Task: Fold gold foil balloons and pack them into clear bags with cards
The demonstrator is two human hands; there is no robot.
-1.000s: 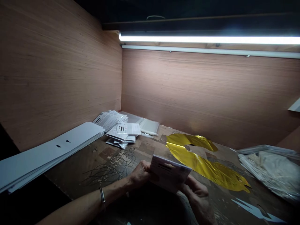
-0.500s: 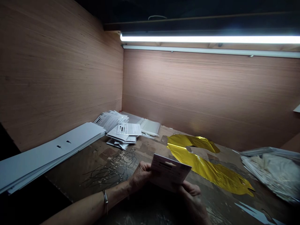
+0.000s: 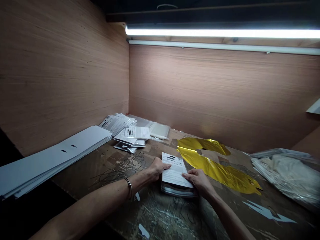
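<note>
Just right of the table's middle lies a white printed card packet (image 3: 173, 171) with a hang slot in its far edge. Beneath its near edge a shiny, clear-looking layer shows. My left hand (image 3: 159, 167) grips the left edge, thumb on top of the card. On the right edge my right hand (image 3: 198, 180) pinches the packet between thumb and fingers. The undersides of the fingers are hidden. Beyond my right hand lies a flat gold foil balloon (image 3: 217, 170), curved and uninflated.
Similar packets (image 3: 137, 132) are heaped at the back left, beside a stack of long white sheets (image 3: 82, 140). Plastic bags (image 3: 287, 176) lie at right. A pale cut-out (image 3: 272, 213) and a small white scrap (image 3: 143, 231) lie on the worn table. A lit tube (image 3: 212, 32) hangs overhead.
Both hands have brought the packet from a raised, tilted position down to the table, where it now lies flatter with its printed face up. The view has shifted slightly.
</note>
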